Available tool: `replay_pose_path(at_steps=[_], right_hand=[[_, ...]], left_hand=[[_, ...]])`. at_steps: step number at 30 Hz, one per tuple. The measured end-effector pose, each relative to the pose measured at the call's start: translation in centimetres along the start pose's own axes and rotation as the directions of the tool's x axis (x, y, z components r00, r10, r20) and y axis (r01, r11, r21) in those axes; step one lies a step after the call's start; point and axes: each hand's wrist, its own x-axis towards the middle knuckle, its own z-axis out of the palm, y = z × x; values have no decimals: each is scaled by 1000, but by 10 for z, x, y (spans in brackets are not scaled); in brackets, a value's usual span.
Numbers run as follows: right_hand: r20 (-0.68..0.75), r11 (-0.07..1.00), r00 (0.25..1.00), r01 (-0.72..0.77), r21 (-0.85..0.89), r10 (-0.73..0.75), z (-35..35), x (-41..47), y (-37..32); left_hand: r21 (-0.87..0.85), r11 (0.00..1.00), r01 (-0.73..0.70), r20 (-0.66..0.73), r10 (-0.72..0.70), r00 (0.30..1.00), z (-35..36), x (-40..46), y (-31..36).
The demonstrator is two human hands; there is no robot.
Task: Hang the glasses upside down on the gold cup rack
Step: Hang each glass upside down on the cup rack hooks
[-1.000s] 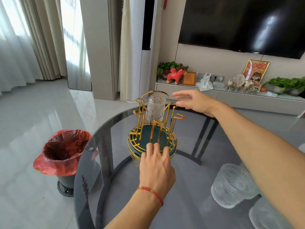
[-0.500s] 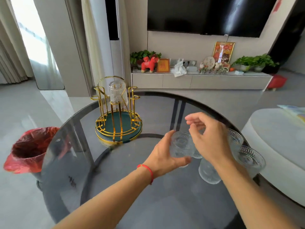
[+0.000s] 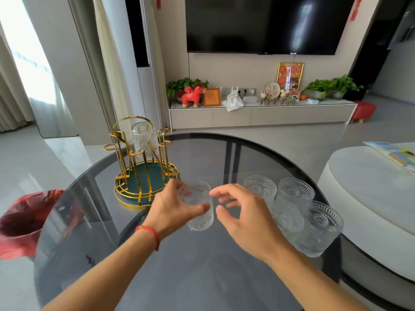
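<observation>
Glass [image 3: 198, 206] looked slick and breakable; my left hand [image 3: 173, 209] wrapped its wall, right hand [image 3: 244, 212] spread beside.

Bright daylight pours in from the window [image 3: 29, 63] at the upper left of the frame, where the curtains wash out to near white. The pale floor [image 3: 27, 167] below it shines with the same light. The dark glass surface [image 3: 202, 277] carries soft reflections, and the television [image 3: 262, 23] at the top holds a streak of glare. The right hand [image 3: 244, 218] has blurred fingers, and the red bin bag [image 3: 20, 223] at the left edge is smeared. Straight lines bow outward toward the frame's edges.
</observation>
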Motion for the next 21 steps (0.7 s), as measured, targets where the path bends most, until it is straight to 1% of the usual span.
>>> replay_pose_path(at_steps=[1, 2, 4, 7, 8, 9, 10, 11, 12, 14, 15, 16, 17, 18, 19, 20, 21], right_hand=[[34, 989, 995, -102, 110, 98, 3, 0, -1], [83, 962, 979, -197, 187, 184, 8, 0, -3], [138, 928, 948, -311, 208, 287, 19, 0, -5], [137, 883, 905, -423, 201, 403, 32, 4, -1], [159, 845, 883, -468, 258, 441, 39, 8, -3], [188, 777, 860, -509, 370, 474, 44, 11, -2], [216, 680, 840, -533, 503, 498, 48, 15, -3], [226, 584, 829, -529, 616, 512, 51, 18, -3], [223, 524, 824, -515, 678, 521, 54, 21, -4], [201, 482, 827, -484, 730, 526, 59, 25, 0], [184, 477, 831, -466, 745, 525, 62, 28, 4], [158, 485, 833, -451, 749, 530, 64, 29, 7], [125, 507, 836, -435, 744, 534, 64, 31, 11], [90, 537, 840, -420, 731, 536, 66, 33, 12], [53, 568, 844, -404, 717, 533, 66, 36, 14], [18, 597, 850, -385, 704, 526, 65, 39, 15], [-8, 617, 858, -364, 698, 514, 62, 44, 16]], left_hand=[[-76, 996, 40, -11, -41, 999, -8, 1, -3], [-192, 978, 80, -13, -84, 996, -15, 1, -7], [-429, 891, 148, 18, -156, 988, -24, 0, -9], [-675, 708, 210, 111, -184, 977, -29, -6, -3], [-727, 649, 224, 140, -179, 974, -32, -8, -4], [-756, 611, 235, 172, -161, 972, -31, -8, -4], [-770, 589, 247, 204, -140, 969, -31, -9, -4], [-766, 587, 261, 237, -120, 964, -30, -9, -5], [-755, 599, 266, 262, -97, 960, -30, -9, -7], [-732, 629, 263, 291, -62, 955, -35, -7, -12], [-708, 663, 245, 283, -53, 958, -40, -6, -16], [-650, 733, 200, 236, -56, 970, -45, -4, -20], [-540, 832, 127, 140, -60, 988, -49, -3, -25], [-380, 924, 44, 1, -47, 999, -54, 0, -34], [-168, 986, -9, -145, -15, 989, -58, 3, -45], [44, 999, -24, -244, 34, 969, -60, 8, -56], [192, 981, -15, -264, 66, 962, -60, 11, -67]])
